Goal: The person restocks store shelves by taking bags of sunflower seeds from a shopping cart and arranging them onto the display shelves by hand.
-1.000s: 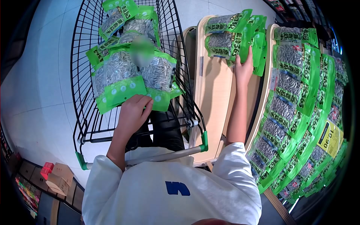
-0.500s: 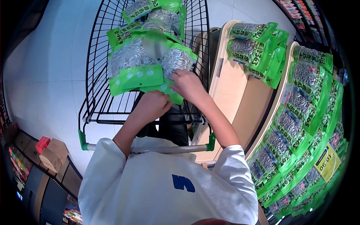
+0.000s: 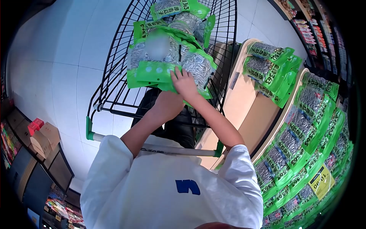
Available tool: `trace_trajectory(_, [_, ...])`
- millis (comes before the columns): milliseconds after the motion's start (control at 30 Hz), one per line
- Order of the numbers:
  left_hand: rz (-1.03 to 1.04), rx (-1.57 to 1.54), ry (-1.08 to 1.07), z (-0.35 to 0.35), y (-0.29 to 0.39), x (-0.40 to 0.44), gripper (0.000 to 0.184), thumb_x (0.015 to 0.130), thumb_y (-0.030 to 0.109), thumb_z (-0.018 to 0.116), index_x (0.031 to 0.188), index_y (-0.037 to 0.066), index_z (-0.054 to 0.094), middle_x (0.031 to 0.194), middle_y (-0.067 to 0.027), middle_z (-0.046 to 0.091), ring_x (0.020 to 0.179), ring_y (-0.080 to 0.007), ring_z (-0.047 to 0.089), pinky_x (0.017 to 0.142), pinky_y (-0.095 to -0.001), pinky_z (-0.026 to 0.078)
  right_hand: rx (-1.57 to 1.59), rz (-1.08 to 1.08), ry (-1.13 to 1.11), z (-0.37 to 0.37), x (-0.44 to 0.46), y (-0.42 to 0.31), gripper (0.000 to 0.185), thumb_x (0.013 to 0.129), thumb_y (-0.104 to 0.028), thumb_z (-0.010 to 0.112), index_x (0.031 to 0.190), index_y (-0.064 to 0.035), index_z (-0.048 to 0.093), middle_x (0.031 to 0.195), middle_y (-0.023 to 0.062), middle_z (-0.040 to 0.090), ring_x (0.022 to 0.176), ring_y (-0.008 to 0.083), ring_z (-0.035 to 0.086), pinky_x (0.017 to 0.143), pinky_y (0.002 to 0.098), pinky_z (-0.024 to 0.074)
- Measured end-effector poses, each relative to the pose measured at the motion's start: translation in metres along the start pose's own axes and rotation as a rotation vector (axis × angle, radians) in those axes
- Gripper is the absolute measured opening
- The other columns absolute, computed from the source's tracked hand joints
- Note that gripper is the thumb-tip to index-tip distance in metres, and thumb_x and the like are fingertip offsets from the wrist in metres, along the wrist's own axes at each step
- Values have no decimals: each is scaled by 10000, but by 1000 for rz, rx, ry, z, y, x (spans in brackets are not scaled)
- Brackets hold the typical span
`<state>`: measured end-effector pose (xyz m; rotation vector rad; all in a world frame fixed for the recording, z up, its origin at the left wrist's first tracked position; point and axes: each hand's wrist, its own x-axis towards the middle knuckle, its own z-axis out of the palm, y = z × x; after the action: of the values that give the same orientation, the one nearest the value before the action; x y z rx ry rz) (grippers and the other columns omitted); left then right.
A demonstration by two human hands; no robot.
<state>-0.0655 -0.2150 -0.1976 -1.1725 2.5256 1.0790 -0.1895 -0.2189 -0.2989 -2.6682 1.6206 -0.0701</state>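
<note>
Green bags of sunflower seeds with see-through windows lie piled in the black wire shopping cart [image 3: 103, 134] before me. At the near right of the pile is one bag of sunflower seeds [image 3: 197, 65]. My left hand [image 3: 167, 105] is closed at its lower green edge, the fingertips mostly hidden. My right hand [image 3: 185, 84] lies on the bags with its fingers stretched out, where this bag meets its neighbour. That neighbouring bag [image 3: 150, 73] rests to the left, its green end toward me. A round blurred patch covers part of it.
To the right, a pale wooden display bin [image 3: 244, 126] holds a few of the same bags [image 3: 267, 68] at its far end. More bags [image 3: 301, 126] stand in rows beside it, with a yellow price tag [image 3: 321, 182]. Cardboard boxes [image 3: 45, 139] sit at the left.
The cart and shelves have shifted in view, the cart toward the right. My right hand has moved left from the right bag's window, its fingers now spread. The left hand stays near the bag's edge.
</note>
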Motion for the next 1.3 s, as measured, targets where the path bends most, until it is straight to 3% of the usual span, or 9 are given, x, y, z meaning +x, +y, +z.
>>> trace_trajectory(100, [23, 34, 24, 2, 0, -1, 249, 760, 255, 570, 650, 32, 572, 578, -118, 563, 561, -280, 572, 542, -376, 449, 214, 50, -110, -14, 9, 13, 351, 685, -74, 531, 1035, -47, 541, 1129, 151, 530, 840, 277, 578, 676, 348, 484])
trace_trajectory(300, [73, 14, 38, 7, 3, 1, 256, 738, 281, 570, 641, 49, 615, 590, -117, 588, 567, -275, 596, 535, -366, 470, 649, 154, 240, -103, 29, 50, 345, 680, 62, 498, 1008, -31, 551, 1017, 154, 580, 879, 322, 577, 744, 353, 476])
trace_trajectory(433, [106, -2, 58, 7, 1, 2, 262, 739, 282, 570, 643, 41, 610, 597, -128, 589, 571, -282, 594, 534, -375, 472, 775, 474, 302, -170, -13, 68, 200, 744, 41, 524, 932, -6, 572, 856, 151, 609, 728, 272, 618, 638, 301, 484])
trace_trajectory(633, [155, -35, 19, -5, 7, 1, 293, 782, 266, 542, 676, -6, 568, 619, -172, 562, 626, -333, 565, 599, -414, 452, 686, 807, 666, -241, -131, 57, 171, 793, 101, 441, 905, 58, 563, 801, 126, 623, 674, 177, 625, 609, 254, 493])
trace_trajectory(900, [155, 63, -68, -10, 13, 6, 279, 815, 273, 520, 806, -3, 560, 672, -179, 574, 659, -340, 561, 603, -422, 425, 580, 1462, 883, -240, -275, 37, 185, 898, -96, 438, 926, 60, 532, 741, 85, 597, 575, 125, 599, 522, 223, 474])
trace_trajectory(967, [205, -75, 47, -5, 13, 8, 264, 814, 247, 525, 861, -9, 570, 694, -179, 587, 663, -335, 569, 605, -408, 428, 535, 1568, 847, -216, -295, 42, 185, 893, -135, 451, 922, 22, 545, 688, 120, 604, 550, 153, 608, 484, 255, 460])
trace_trajectory(1033, [184, -87, -13, -11, 20, 11, 238, 805, 211, 531, 909, -2, 562, 789, -188, 595, 756, -340, 573, 657, -410, 443, 214, 1657, 578, -198, -307, 46, 187, 878, -189, 468, 918, -32, 560, 655, 172, 593, 551, 204, 618, 507, 315, 459])
trace_trajectory(1167, [218, -130, 6, -9, 16, 10, 256, 808, 208, 524, 946, -5, 561, 800, -183, 600, 746, -316, 584, 660, -375, 445, 91, 1804, 626, -152, -338, 67, 191, 839, -242, 492, 857, -69, 571, 689, 190, 576, 659, 361, 566, 601, 440, 433])
trace_trajectory(1300, [230, -100, 81, 1, -5, -1, 261, 810, 202, 519, 964, -3, 564, 816, -167, 617, 758, -282, 601, 666, -351, 454, 167, 1824, 765, -126, -352, 88, 179, 831, -224, 488, 861, -68, 572, 734, 213, 567, 715, 402, 541, 622, 467, 420])
